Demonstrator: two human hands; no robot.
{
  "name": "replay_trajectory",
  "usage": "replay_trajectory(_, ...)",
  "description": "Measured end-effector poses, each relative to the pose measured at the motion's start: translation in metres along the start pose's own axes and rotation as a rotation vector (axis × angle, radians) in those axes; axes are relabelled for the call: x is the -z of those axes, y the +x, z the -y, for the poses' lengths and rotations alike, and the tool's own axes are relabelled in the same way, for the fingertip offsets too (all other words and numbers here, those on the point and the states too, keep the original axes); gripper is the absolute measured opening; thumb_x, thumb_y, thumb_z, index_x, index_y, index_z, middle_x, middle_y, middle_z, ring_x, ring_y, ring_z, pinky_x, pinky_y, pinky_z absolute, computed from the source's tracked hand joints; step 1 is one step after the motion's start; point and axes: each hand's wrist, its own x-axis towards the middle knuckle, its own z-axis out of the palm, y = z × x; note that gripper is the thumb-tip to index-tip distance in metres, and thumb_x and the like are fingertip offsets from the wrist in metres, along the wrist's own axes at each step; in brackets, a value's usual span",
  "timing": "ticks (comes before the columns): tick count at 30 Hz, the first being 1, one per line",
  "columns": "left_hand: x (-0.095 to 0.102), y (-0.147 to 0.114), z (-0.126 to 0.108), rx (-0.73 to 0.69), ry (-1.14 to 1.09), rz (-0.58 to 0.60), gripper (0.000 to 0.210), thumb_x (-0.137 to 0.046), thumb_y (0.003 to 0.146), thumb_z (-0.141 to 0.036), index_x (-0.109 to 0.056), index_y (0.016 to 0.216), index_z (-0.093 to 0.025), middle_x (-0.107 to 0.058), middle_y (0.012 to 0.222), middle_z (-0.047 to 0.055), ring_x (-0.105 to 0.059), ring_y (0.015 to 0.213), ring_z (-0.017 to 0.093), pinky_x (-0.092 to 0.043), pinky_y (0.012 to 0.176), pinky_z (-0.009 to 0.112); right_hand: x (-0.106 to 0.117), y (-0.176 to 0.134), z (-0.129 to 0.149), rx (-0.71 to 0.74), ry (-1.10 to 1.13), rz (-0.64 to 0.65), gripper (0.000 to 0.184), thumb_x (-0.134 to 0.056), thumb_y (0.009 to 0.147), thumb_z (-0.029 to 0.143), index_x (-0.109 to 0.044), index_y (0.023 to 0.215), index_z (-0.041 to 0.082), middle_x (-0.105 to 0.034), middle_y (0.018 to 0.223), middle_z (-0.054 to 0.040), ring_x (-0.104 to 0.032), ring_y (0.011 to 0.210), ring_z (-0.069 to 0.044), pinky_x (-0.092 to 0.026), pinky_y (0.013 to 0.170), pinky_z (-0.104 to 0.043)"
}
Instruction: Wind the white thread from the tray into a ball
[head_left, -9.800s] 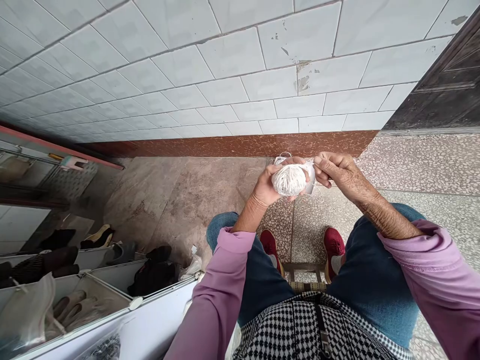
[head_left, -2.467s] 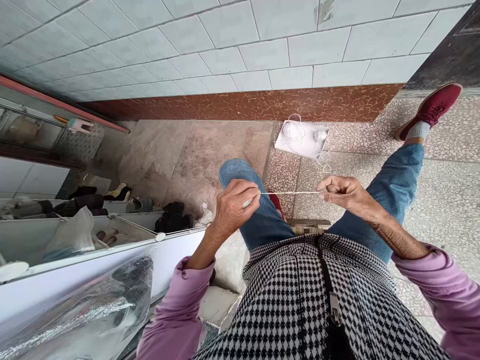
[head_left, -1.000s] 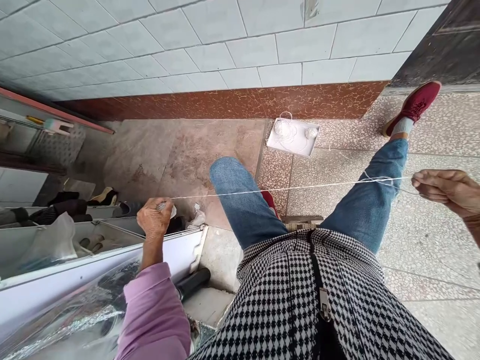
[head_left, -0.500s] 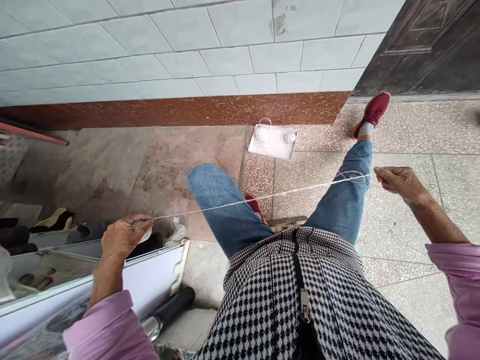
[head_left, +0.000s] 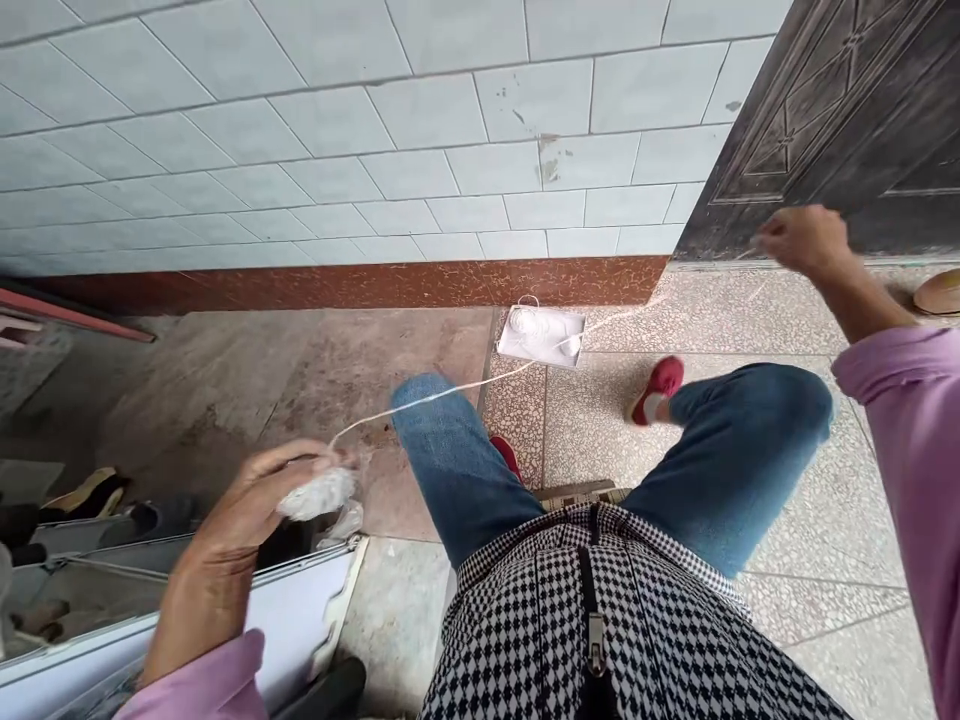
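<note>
My left hand (head_left: 244,495) is closed around a ball of white yarn (head_left: 321,494) at the lower left, above a shoe rack. From its fingers a white strand (head_left: 450,392) runs over my left knee towards the tray, then turns into a faint blurred line towards the upper right. My right hand (head_left: 806,240), raised in front of the dark door, has its fingers curled closed near where that line leads. Blur hides the yarn's end at those fingertips. A shallow white tray (head_left: 517,348) on the floor holds a larger yarn ball (head_left: 529,322) and a small one (head_left: 572,345).
The tiled wall (head_left: 420,190) stands ahead, with the dark door (head_left: 832,130) at right. Shoes fill the rack (head_left: 292,620) at lower left. My legs in jeans (head_left: 750,450) are spread apart, and a tan rounded object (head_left: 937,292) lies at the right edge.
My right hand has moved up and away towards the door. The strand, taut before, now sags and curves. My left hand has shifted slightly right, and my right leg has bent, drawing the foot in.
</note>
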Motion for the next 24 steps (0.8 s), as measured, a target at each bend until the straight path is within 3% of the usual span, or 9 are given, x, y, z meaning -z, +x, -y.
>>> replay_trajectory(2,-0.039,0.007,-0.028,-0.104,-0.033,0.19,0.027,-0.094,0.059,-0.047,-0.084,0.073,-0.026,-0.084,0.087,0.007,-0.074,0.083,0.03,-0.055,0.074,0.038,-0.007,-0.005,0.038,0.098,0.153,0.137,0.031,-0.072,0.1,0.023,-0.079,0.11,-0.006,-0.079,0.113,-0.0219,-0.068,0.096,-0.013,-0.038,0.075,-0.033)
replay_trajectory(5,-0.111,0.034,-0.068,-0.22,-0.007,0.485,0.034,-0.087,0.072,-0.052,-0.086,0.085,-0.02,-0.082,0.086,0.012,-0.072,0.071,0.025,-0.051,0.063,0.033,-0.023,-0.048,0.106,0.37,0.695,0.311,0.022,-0.071,0.098,0.011,-0.078,0.118,0.005,-0.08,0.114,-0.0145,-0.069,0.094,-0.015,-0.051,0.078,-0.027)
replay_trajectory(9,-0.196,0.08,-0.108,-0.353,-0.017,0.614,0.028,-0.084,0.073,-0.046,-0.082,0.081,-0.018,-0.08,0.082,0.01,-0.07,0.07,0.022,-0.05,0.064,0.032,-0.048,-0.112,0.178,0.674,1.22,0.676,0.022,-0.071,0.095,0.016,-0.076,0.116,0.019,-0.076,0.122,-0.0098,-0.072,0.099,-0.02,-0.063,0.068,-0.029)
replay_trajectory(12,-0.232,0.11,-0.129,-0.437,-0.012,0.621,0.025,-0.079,0.075,-0.043,-0.08,0.08,-0.019,-0.076,0.078,0.006,-0.064,0.067,0.018,-0.047,0.065,0.031,-0.067,-0.123,0.194,0.721,1.314,0.823,0.016,-0.071,0.098,0.03,-0.074,0.109,0.02,-0.075,0.105,-0.0071,-0.07,0.082,-0.016,-0.061,0.06,-0.027)
replay_trajectory(15,-0.243,0.142,-0.138,-0.562,0.098,0.526,0.021,-0.076,0.072,-0.039,-0.079,0.077,-0.019,-0.074,0.075,0.003,-0.061,0.068,0.017,-0.046,0.068,0.032,-0.084,-0.097,0.172,0.646,1.285,0.792,0.031,-0.074,0.099,0.045,-0.068,0.084,0.018,-0.062,0.068,0.0008,-0.054,0.057,-0.01,-0.046,0.05,-0.024)
replay_trajectory(17,-0.241,0.165,-0.136,-0.626,0.203,0.427,0.017,-0.074,0.07,-0.035,-0.079,0.073,-0.019,-0.075,0.078,0.003,-0.063,0.074,0.018,-0.046,0.073,0.032,-0.095,-0.068,0.14,0.609,1.221,0.736,0.043,-0.079,0.097,0.05,-0.062,0.071,0.02,-0.053,0.061,0.0032,-0.044,0.054,-0.008,-0.038,0.049,-0.026)
replay_trajectory(21,-0.219,0.206,-0.123,-0.541,0.26,0.228,0.015,-0.069,0.066,-0.033,-0.076,0.064,-0.019,-0.072,0.07,0.003,-0.06,0.071,0.018,-0.043,0.071,0.032,-0.116,-0.013,0.049,0.404,1.003,0.593,0.053,-0.088,0.086,0.056,-0.057,0.061,0.022,-0.049,0.057,0.0028,-0.038,0.051,-0.009,-0.03,0.049,-0.03)
replay_trajectory(24,-0.206,0.222,-0.115,-0.452,0.167,0.23,0.02,-0.073,0.065,-0.038,-0.077,0.068,-0.019,-0.07,0.067,0.002,-0.058,0.066,0.017,-0.041,0.065,0.03,-0.132,0.009,-0.016,0.293,0.965,0.423,0.053,-0.082,0.089,0.062,-0.058,0.06,0.024,-0.041,0.048,0.0052,-0.029,0.043,-0.009,-0.026,0.046,-0.031)
